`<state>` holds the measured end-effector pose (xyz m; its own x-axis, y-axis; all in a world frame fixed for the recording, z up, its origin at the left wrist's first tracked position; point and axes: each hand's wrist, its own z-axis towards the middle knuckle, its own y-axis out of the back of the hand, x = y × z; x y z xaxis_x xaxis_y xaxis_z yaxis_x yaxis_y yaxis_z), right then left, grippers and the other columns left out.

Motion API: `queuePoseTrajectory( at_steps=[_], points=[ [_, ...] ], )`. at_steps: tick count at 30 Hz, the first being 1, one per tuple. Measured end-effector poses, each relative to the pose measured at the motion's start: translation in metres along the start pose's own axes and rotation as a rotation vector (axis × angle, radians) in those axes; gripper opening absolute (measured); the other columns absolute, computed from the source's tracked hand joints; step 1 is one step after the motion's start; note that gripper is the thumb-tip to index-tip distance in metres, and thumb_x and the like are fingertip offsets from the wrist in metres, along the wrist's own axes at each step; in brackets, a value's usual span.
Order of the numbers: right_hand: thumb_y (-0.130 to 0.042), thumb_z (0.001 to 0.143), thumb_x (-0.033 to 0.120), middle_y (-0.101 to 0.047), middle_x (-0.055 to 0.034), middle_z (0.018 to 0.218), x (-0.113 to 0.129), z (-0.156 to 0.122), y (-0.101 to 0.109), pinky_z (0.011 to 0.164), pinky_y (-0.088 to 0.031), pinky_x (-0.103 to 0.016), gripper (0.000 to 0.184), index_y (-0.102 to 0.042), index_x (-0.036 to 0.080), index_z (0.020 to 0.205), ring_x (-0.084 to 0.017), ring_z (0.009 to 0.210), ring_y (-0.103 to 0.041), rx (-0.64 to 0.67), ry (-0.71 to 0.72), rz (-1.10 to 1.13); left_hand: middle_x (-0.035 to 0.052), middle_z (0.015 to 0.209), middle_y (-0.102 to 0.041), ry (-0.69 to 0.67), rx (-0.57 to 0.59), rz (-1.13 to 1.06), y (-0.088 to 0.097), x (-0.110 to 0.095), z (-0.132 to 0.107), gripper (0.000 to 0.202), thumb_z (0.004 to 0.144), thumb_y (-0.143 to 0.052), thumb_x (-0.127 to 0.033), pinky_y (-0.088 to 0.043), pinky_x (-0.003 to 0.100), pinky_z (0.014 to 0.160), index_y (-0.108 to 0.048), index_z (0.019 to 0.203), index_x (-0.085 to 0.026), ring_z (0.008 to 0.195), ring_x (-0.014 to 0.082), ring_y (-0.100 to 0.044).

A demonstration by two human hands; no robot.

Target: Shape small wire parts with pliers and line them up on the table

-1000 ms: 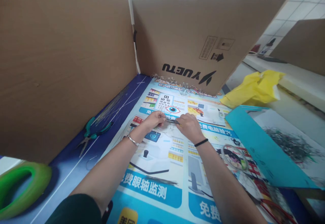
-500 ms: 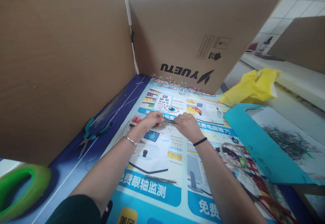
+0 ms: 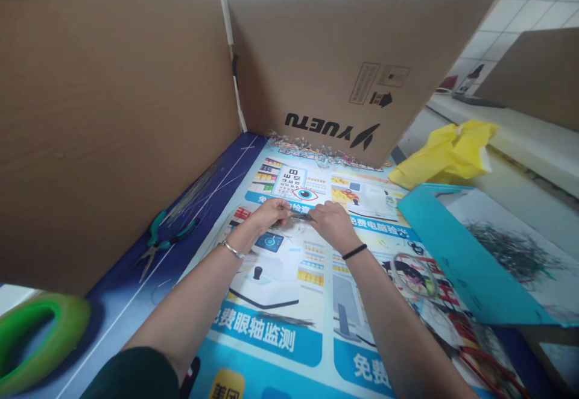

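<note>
My left hand [image 3: 272,213] and my right hand [image 3: 332,221] meet over the printed sheet [image 3: 275,269], fingers closed. Between their fingertips stretches a small dark wire piece [image 3: 300,215], its ends covered by the fingers. Its exact shape is too small to make out. Below the hands, a thin bundle of dark wires [image 3: 287,319] lies on the sheet. Teal-handled pliers [image 3: 159,242] rest to the left with their jaws apart, near several loose wires [image 3: 192,197].
Cardboard panels [image 3: 362,43] stand at the left and back. A green tape roll [image 3: 67,342] is at the lower left. On the right are a wire coil [image 3: 415,275], red-handled scissors [image 3: 491,366], a blue box [image 3: 456,260] with cut wires, and a yellow bag [image 3: 446,155].
Both hands stay in nearly the same place on the wire piece. The whole view has shifted very slightly.
</note>
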<state>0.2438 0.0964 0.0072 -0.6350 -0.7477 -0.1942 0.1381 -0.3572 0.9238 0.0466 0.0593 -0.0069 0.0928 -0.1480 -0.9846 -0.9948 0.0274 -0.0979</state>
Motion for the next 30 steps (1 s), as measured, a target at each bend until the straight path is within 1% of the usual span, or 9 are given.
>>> queuePoseTrajectory(
  at_steps=[4, 8, 14, 20, 23, 25, 30],
  points=[
    [-0.051, 0.086, 0.032, -0.062, -0.0039, 0.075, -0.0005, -0.0002, -0.0006, 0.065, -0.019, -0.031, 0.018, -0.063, 0.02, 0.079, -0.017, 0.074, -0.044, 0.003, -0.003, 0.004, -0.0053, 0.047, -0.048, -0.006, 0.003, 0.001, -0.0002, -0.0007, -0.0003, 0.019, 0.058, -0.063, -0.016, -0.028, 0.019, 0.042, -0.048, 0.07, -0.015, 0.039, 0.0055, -0.042],
    [-0.049, 0.086, 0.032, -0.061, -0.0052, 0.076, -0.0007, -0.0011, -0.0039, 0.066, -0.02, -0.032, 0.02, -0.064, 0.02, 0.08, -0.018, 0.076, -0.043, -0.026, -0.008, 0.001, -0.006, 0.048, -0.048, -0.02, 0.013, -0.005, -0.0002, -0.0001, -0.0001, 0.022, 0.06, -0.064, -0.019, -0.028, 0.018, 0.042, -0.047, 0.072, -0.016, 0.04, 0.0053, -0.042],
    [-0.047, 0.087, 0.032, -0.061, -0.0062, 0.081, -0.0012, -0.0042, -0.0059, 0.072, -0.021, -0.033, 0.022, -0.064, 0.021, 0.095, -0.019, 0.082, -0.041, -0.115, -0.061, -0.022, -0.0072, 0.053, -0.048, -0.066, 0.027, -0.057, -0.0002, 0.0025, 0.0008, 0.027, 0.064, -0.067, -0.026, -0.032, 0.017, 0.045, -0.044, 0.077, -0.018, 0.043, 0.0048, -0.045],
    [-0.047, 0.087, 0.031, -0.061, -0.0064, 0.086, -0.0031, -0.0062, -0.0029, 0.077, -0.02, -0.035, 0.024, -0.063, 0.023, 0.103, -0.02, 0.086, -0.04, -0.198, -0.066, -0.028, -0.0047, 0.065, -0.053, -0.139, 0.055, -0.089, 0.0002, 0.0014, -0.0002, 0.03, 0.065, -0.07, -0.029, -0.034, 0.017, 0.049, -0.045, 0.077, -0.017, 0.049, 0.0045, -0.048],
    [-0.045, 0.088, 0.029, -0.061, -0.0057, 0.091, -0.0026, -0.0064, -0.0022, 0.078, -0.019, -0.036, 0.025, -0.061, 0.024, 0.106, -0.02, 0.088, -0.04, -0.238, -0.077, -0.039, -0.0048, 0.065, -0.053, -0.163, 0.06, -0.086, 0.0003, 0.001, -0.0005, 0.029, 0.066, -0.069, -0.03, -0.035, 0.018, 0.052, -0.045, 0.077, -0.017, 0.051, 0.0049, -0.049],
    [-0.044, 0.089, 0.027, -0.061, -0.0056, 0.092, -0.0018, -0.0066, -0.0019, 0.078, -0.019, -0.036, 0.024, -0.06, 0.025, 0.106, -0.019, 0.088, -0.04, -0.242, -0.07, -0.053, -0.0049, 0.064, -0.053, -0.171, 0.065, -0.078, 0.0004, 0.0012, -0.0005, 0.028, 0.067, -0.068, -0.03, -0.035, 0.018, 0.053, -0.045, 0.078, -0.017, 0.052, 0.0052, -0.049],
    [-0.04, 0.091, 0.024, -0.06, -0.0048, 0.085, 0.0001, -0.007, -0.0008, 0.076, -0.018, -0.036, 0.025, -0.06, 0.024, 0.106, -0.019, 0.083, -0.039, -0.242, -0.053, -0.098, -0.0049, 0.062, -0.053, -0.176, 0.064, -0.063, 0.0009, 0.0022, 0.0004, 0.027, 0.067, -0.068, -0.03, -0.036, 0.018, 0.053, -0.046, 0.077, -0.017, 0.051, 0.0059, -0.05]
  ],
)
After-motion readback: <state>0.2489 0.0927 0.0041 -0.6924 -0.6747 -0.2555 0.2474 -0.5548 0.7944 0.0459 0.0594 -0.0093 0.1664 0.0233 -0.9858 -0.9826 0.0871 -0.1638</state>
